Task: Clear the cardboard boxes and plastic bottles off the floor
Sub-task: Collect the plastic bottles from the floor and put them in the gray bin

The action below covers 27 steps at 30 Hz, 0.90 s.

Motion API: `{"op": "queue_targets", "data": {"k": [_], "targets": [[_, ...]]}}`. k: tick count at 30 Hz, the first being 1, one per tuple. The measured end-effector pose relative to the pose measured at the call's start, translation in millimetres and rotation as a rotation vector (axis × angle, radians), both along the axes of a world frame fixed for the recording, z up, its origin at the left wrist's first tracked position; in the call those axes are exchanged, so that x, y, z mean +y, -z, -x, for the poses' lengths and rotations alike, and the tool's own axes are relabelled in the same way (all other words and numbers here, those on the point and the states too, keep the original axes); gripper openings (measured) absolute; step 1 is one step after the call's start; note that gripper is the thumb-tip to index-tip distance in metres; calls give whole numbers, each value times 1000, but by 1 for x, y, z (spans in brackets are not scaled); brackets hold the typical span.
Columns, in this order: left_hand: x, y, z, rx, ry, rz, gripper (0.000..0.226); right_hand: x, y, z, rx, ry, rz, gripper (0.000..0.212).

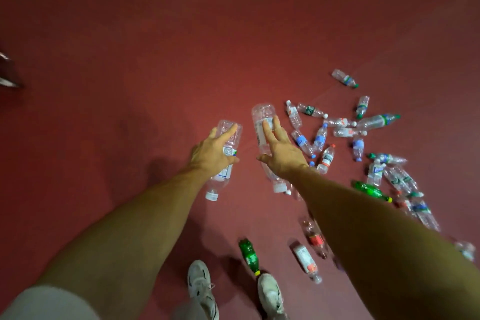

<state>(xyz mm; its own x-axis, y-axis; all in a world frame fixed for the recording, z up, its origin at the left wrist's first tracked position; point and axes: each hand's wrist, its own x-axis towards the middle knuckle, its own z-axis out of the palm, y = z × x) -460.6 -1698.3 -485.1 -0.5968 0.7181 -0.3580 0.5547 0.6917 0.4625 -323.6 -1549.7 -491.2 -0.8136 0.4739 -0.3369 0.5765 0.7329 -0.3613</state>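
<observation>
My left hand (pixel 213 150) grips a clear plastic bottle (pixel 219 180) round its middle, cap end pointing back at me. My right hand (pixel 281 150) lies with straight, spread fingers over a larger clear bottle (pixel 262 114), thumb stuck out to the side. Both arms are stretched forward above the red floor (pixel 155 60). Several more clear bottles (pixel 337 132) lie scattered to the right of my hands. One green bottle (pixel 249 254) lies by my right shoe and another (pixel 370 189) further right. No cardboard box is in view.
My two white shoes (pixel 201 286) (pixel 270 291) stand at the bottom edge. More bottles (pixel 306 260) lie under my right forearm. A dark object with pale edges (pixel 7 70) pokes in at the far left. Bare red floor stretches ahead and to the left.
</observation>
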Motion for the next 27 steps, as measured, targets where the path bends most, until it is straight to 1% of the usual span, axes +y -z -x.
{"op": "queue_targets", "data": {"k": [3, 6, 12, 17, 21, 24, 27], "targets": [[-30, -47, 5, 51, -90, -26, 90, -9, -47, 17, -31, -179, -75, 89], [-71, -80, 8, 112, -224, -33, 87, -28, -79, 36, -33, -332, -119, 87], [-193, -113, 8, 197, -460, -25, 84, -114, -114, 82, 24, -598, -192, 81], [-318, -128, 5, 250, -653, 115, 82, -235, -125, 133, 97, -806, -170, 80], [-425, -134, 5, 263, -839, 150, 81, -349, -122, 177, 147, -973, -148, 80], [-508, -135, 3, 245, -960, 177, 80, -440, -122, 203, 155, -1081, -93, 82], [-586, -134, -2, 275, -1099, 186, 80, -525, -130, 226, 172, -1169, -66, 80]]}}
